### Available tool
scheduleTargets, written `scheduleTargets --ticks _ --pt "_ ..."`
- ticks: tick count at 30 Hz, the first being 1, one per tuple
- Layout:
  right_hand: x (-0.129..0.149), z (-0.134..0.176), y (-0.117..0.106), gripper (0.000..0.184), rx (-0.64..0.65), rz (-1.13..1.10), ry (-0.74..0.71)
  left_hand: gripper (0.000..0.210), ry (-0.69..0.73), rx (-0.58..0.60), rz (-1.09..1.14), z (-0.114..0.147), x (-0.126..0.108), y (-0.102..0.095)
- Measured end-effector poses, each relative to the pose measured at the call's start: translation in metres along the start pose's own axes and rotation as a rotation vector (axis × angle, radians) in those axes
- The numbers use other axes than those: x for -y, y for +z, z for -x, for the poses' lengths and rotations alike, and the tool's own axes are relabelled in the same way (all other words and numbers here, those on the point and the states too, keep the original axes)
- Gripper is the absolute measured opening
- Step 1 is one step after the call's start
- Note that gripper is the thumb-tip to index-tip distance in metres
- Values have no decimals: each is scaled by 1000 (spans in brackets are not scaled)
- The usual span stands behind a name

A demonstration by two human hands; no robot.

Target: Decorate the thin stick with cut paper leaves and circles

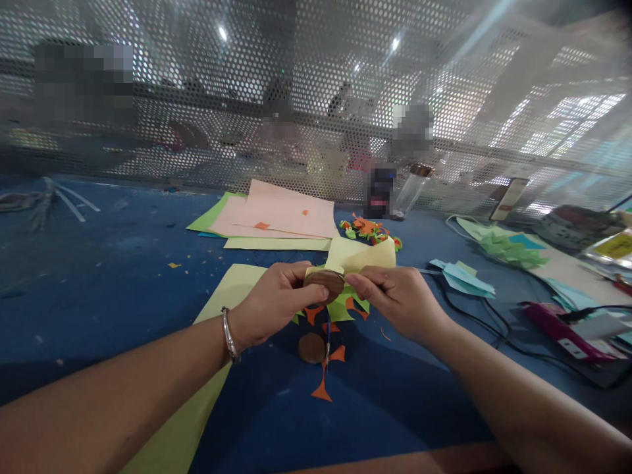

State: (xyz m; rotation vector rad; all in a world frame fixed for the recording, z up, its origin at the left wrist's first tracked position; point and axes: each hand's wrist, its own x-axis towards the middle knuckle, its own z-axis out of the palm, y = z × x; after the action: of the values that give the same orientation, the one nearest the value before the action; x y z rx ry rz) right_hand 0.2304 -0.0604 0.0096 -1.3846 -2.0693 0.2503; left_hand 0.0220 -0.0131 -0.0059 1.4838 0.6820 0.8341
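Pinching brown disc (pixel 324 283) mid-frame, your left hand (pixel 269 304) and right hand (pixel 397 296) closed on it; yellow-green paper (pixel 363 253) tucked behind, orange scraps (pixel 323 382) cut, second disc (pixel 311 347) untouched below.

Brown disc (pixel 324 282), second brown disc (pixel 311 347) below. Orange paper scraps (pixel 323 388) on blue table (pixel 99 276). Pale yellow-green sheet (pixel 224 296), pink sheets (pixel 286 210) on green paper. Light blue and green cutouts (pixel 464 276). Magenta tool (pixel 563 332), black cable (pixel 474 316). Silver bracelet (pixel 230 336).
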Motion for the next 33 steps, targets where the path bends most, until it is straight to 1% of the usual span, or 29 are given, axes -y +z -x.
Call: scheduleTargets --ticks 3,6,9,13,17,27,33 --pt "0 0 0 52 0 6 14 9 -6 -5 1 0 0 0" --pt "-1 1 0 52 3 15 45 15 -24 -8 47 1 -1 0" --pt "-1 1 -1 52 -1 32 43 19 -25 -6 81 0 0 0" --pt "-1 0 0 53 11 23 43 15 -36 -10 57 0 0 0" --pt "-1 0 1 54 18 14 27 7 -6 6 25 -1 3 -2" --pt "-1 0 1 55 22 -18 51 13 0 24 35 0 1 -1" --pt "-1 0 2 54 25 -34 34 15 -6 46 24 0 2 -1"
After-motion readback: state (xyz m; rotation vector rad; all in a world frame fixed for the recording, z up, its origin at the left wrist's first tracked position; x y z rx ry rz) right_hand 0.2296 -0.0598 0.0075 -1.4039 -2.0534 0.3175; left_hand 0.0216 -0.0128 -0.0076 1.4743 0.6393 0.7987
